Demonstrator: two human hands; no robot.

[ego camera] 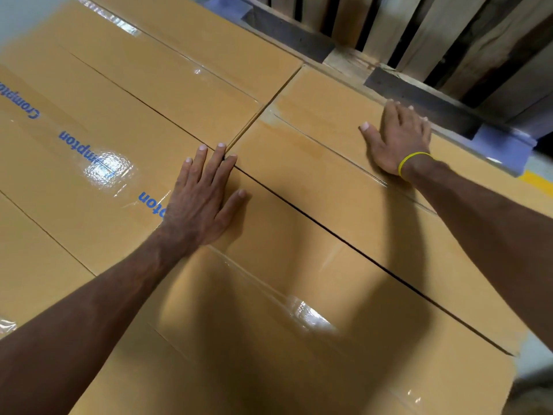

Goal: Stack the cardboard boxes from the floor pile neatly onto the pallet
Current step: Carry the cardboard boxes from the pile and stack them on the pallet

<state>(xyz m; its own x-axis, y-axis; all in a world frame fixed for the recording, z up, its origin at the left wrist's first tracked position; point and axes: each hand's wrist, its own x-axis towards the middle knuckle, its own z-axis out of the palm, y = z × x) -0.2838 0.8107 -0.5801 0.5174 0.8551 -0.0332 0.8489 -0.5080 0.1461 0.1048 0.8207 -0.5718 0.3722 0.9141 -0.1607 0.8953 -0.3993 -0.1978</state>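
as open hands [200, 202] press flat, gripping nothing, tan tape-sealed cardboard boxes [299, 235] sit flush

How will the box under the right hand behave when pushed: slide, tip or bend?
Likely slides, not tips: the box lies long and flat. Its faces look stiff under the flat right hand. Glossy tape may be slippery.

boxes [149, 94] side by side, wooden pallets [434, 40] behind
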